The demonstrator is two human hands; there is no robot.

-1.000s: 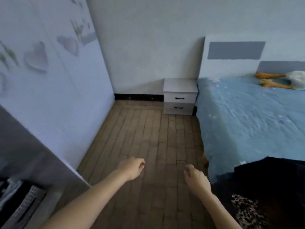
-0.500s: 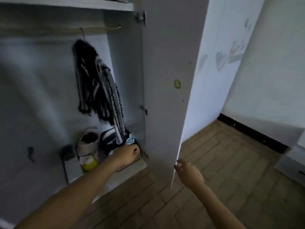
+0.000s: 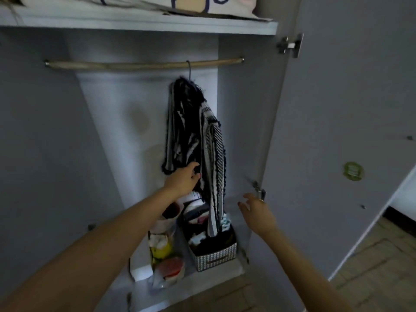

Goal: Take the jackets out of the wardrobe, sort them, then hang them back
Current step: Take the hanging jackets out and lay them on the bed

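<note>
Careful: your left hand (image 3: 182,181) is open at jacket (image 3: 198,140) hem, right hand (image 3: 255,210) open, empty; yanking low could unhook hanger (image 3: 189,68) off rail (image 3: 144,64).

wardrobe (image 3: 56,154) interior and door (image 3: 337,131): pale grey-white. hanging jacket (image 3: 195,140): black and white, striped and woven. rail (image 3: 144,64): dull tan. storage box (image 3: 216,257): black-and-white houndstooth pattern. door sticker (image 3: 353,171): green, round. shelf-top fabric (image 3: 171,3): cream with dark blue markings. floor (image 3: 371,278): brown, plank-patterned.
</note>
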